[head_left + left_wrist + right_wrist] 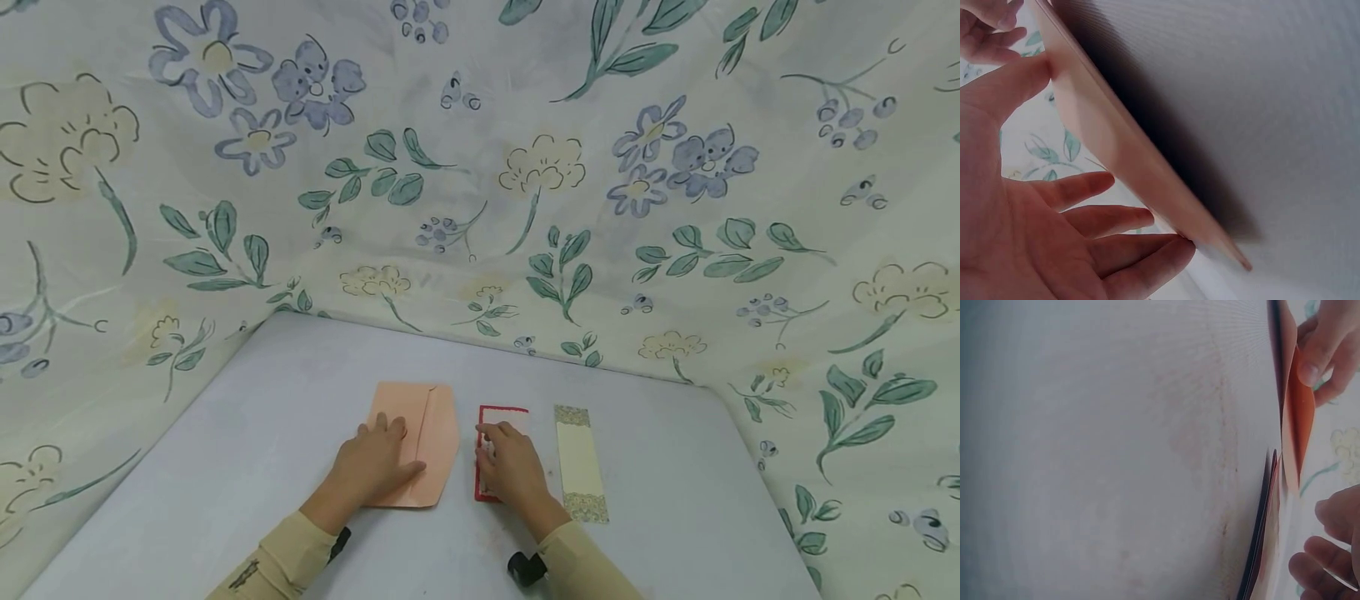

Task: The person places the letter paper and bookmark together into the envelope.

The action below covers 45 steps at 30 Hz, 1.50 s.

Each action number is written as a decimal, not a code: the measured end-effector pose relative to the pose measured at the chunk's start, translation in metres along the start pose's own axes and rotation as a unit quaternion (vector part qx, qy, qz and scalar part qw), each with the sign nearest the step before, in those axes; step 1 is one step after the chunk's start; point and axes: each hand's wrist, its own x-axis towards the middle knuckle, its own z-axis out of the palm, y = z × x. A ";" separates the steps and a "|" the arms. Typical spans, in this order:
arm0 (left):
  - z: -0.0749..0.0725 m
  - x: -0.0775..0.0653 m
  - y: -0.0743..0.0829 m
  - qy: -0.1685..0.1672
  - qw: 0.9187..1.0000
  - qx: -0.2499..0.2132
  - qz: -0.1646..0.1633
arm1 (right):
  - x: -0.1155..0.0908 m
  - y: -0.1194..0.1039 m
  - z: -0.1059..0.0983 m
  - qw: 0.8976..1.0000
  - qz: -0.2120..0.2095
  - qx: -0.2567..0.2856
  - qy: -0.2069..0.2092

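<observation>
A peach paper envelope [442,417] lies on the white table, its pointed flap toward the right. My left hand [375,458] rests on it with spread fingers. The left wrist view shows fingertips and thumb touching the envelope's [1104,131] surface. Just to the right is a red-bordered card [504,408], largely covered by my right hand [517,462] in the head view. In the right wrist view, the loosely bent fingers [1319,559] hover beside the thin card [1264,537], with a gap between them. The envelope [1300,419] bulges slightly open there, under the left thumb.
A cream strip with patterned gold ends [577,458] lies right of the card. Floral cloth [480,192] rises behind and beside the table [660,483]. A black device [527,569] sits at the right wrist.
</observation>
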 end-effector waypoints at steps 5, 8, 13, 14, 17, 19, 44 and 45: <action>-0.001 -0.001 0.000 0.000 1.000 -0.002 0.003 | 0.000 -0.001 0.000 1.000 -0.001 -0.002 -0.002; 0.000 -0.001 0.000 0.007 1.000 -0.006 0.007 | 0.000 -0.002 0.000 1.000 0.000 -0.004 -0.005; 0.001 -0.002 0.000 0.013 1.000 -0.015 0.009 | 0.000 -0.004 0.001 1.000 0.002 -0.010 -0.007; 0.000 -0.002 0.001 0.013 1.000 -0.017 0.009 | 0.001 -0.004 0.001 1.000 0.004 -0.012 -0.007; 0.000 -0.002 0.001 0.012 1.000 -0.022 0.010 | 0.001 -0.005 0.001 1.000 0.007 -0.013 -0.009; -0.001 -0.002 0.001 0.011 1.000 -0.024 0.012 | 0.001 -0.006 0.001 1.000 0.012 -0.012 -0.013; 0.001 -0.002 0.003 -0.004 0.999 -0.049 0.016 | 0.003 -0.011 0.007 0.999 0.016 -0.031 -0.027; 0.001 -0.002 0.003 -0.007 0.999 -0.050 0.014 | 0.003 -0.012 0.007 0.999 0.017 -0.033 -0.028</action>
